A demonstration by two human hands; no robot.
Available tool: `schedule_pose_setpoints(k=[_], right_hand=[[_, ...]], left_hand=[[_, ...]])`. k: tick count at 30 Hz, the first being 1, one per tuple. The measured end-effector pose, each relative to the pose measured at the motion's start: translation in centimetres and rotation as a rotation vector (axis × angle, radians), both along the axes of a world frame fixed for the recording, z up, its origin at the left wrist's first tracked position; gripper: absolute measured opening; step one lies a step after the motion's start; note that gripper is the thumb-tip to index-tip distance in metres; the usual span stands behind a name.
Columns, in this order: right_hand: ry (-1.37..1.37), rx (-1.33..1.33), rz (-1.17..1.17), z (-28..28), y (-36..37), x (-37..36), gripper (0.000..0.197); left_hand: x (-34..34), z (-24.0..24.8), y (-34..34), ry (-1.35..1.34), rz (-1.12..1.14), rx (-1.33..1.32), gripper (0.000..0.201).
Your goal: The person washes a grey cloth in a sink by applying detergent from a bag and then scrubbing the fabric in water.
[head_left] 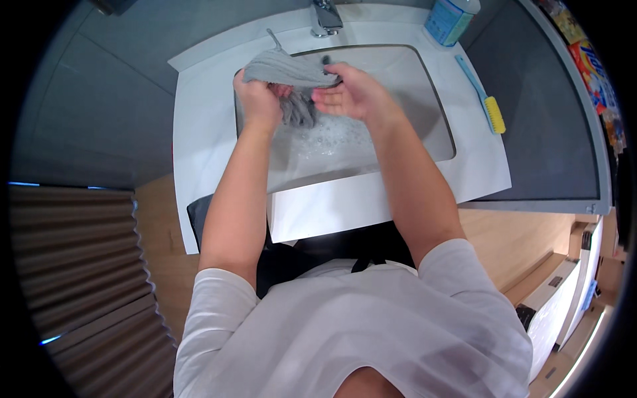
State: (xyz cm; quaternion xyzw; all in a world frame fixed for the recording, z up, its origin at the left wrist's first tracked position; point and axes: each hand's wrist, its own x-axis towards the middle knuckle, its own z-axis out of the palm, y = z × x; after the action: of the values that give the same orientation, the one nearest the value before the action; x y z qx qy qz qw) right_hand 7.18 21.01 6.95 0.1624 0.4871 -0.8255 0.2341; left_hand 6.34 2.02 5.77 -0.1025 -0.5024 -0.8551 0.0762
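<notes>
A wet-looking grey cloth point(285, 70) with fine ribs is stretched above the sink, a thin cord-like end sticking up at its far side. My left hand point(260, 103) grips its left part, fingers curled underneath. At its right end, my right hand point(358, 94) holds the edge between thumb and fingers. A bunched part of the cloth hangs down between my hands into the white sink point(424, 126). Suds point(325, 136) float on water in the basin below. The cloth hides some of my left fingers.
A chrome faucet point(326, 18) stands behind the sink. On the right of the white countertop point(335, 207) are a blue-labelled bottle point(451, 21) and a blue-handled brush point(490, 99) with yellow bristles. A dark grey panel point(537, 126) borders the right side; a pleated brown curtain point(79, 259) hangs left.
</notes>
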Motion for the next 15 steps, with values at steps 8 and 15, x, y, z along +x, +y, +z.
schedule_pose_setpoints(k=[8,15], right_hand=[[-0.011,0.747,0.301,-0.5,-0.4,-0.6,0.04],[0.979,0.824,0.259,-4.1,0.2,-1.1,0.054]], left_hand=[[-1.2,-2.7,-1.0,-0.114,-0.081,0.229,0.026],[0.0,-0.2,0.5,-0.208,-0.371,0.515,0.046]])
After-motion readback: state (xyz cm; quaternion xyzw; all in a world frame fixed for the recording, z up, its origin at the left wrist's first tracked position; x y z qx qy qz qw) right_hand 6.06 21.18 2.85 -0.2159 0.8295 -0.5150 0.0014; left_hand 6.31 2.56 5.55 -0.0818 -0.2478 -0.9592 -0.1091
